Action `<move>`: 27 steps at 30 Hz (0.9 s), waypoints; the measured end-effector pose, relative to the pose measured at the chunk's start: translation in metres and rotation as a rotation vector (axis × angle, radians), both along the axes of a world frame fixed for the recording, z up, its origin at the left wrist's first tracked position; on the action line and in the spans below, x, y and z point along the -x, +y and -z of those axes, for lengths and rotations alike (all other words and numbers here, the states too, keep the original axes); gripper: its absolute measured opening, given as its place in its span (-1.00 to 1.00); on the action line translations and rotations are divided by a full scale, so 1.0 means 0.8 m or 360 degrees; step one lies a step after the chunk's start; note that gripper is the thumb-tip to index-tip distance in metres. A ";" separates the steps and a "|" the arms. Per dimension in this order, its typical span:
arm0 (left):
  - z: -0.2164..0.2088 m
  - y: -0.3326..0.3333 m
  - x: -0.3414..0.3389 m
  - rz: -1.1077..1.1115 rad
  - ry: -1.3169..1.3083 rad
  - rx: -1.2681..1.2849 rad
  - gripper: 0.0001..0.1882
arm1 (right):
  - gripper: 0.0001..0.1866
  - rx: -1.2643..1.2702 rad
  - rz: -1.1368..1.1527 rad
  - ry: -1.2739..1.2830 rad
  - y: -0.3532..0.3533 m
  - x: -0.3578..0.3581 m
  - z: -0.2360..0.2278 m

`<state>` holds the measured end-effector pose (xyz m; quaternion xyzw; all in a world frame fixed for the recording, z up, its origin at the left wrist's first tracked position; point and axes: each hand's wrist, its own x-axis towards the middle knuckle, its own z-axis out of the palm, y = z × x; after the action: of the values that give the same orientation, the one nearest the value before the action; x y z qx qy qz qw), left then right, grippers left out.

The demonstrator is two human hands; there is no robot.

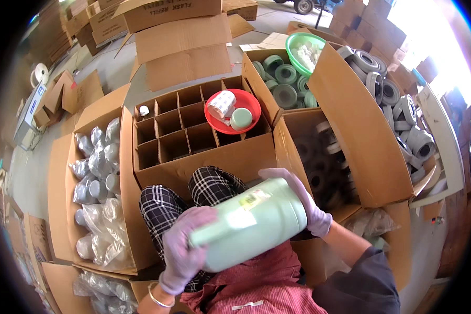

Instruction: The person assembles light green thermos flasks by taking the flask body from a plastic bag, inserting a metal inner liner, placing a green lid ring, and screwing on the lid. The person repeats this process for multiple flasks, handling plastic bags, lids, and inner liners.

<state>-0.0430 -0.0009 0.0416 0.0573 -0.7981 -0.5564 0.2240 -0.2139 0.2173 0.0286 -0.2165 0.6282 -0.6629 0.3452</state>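
Observation:
Over my lap I hold a pale green flask body (256, 227), tilted on its side, with a small yellowish label on its upper face. My gloved left hand (186, 246) is closed round its left end, partly blurred. My gloved right hand (306, 201) grips the other end, with its fingers over the rim. Just beyond my knees stands a divided carton (209, 157). On its dividers rests a red bowl (252, 98) holding a roll of labels (222, 103) and a pale green cap (241, 119).
At left, a carton (132, 209) holds several plastic-wrapped flasks (97, 178). On the right, cartons hold green-grey rings (285, 96), under a green basket (290, 49) of small white pieces. A raised cardboard flap (358, 125) stands before heaped grey rings (418, 141). A white-capped item (144, 110) sits in the divided carton.

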 end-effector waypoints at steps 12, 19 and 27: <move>-0.027 -0.005 0.013 -0.0064 0.0124 0.0523 -0.79 | -0.42 0.0279 0.0014 -0.0279 -0.005 0.001 0.001; 0.011 -0.043 -0.018 -0.0212 -0.0407 -0.0814 -0.52 | -0.58 0.0374 0.0036 0.0230 -0.018 0.012 -0.073; 0.131 -0.001 -0.068 0.0286 -0.0951 -0.2414 -0.61 | -0.69 0.0431 -0.1141 0.1904 -0.032 0.011 -0.117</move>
<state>0.0112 -0.0019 -0.0629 0.2748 -0.2326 -0.9219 -0.1431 -0.2227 0.1920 0.1221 -0.7777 0.5121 -0.3483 0.1079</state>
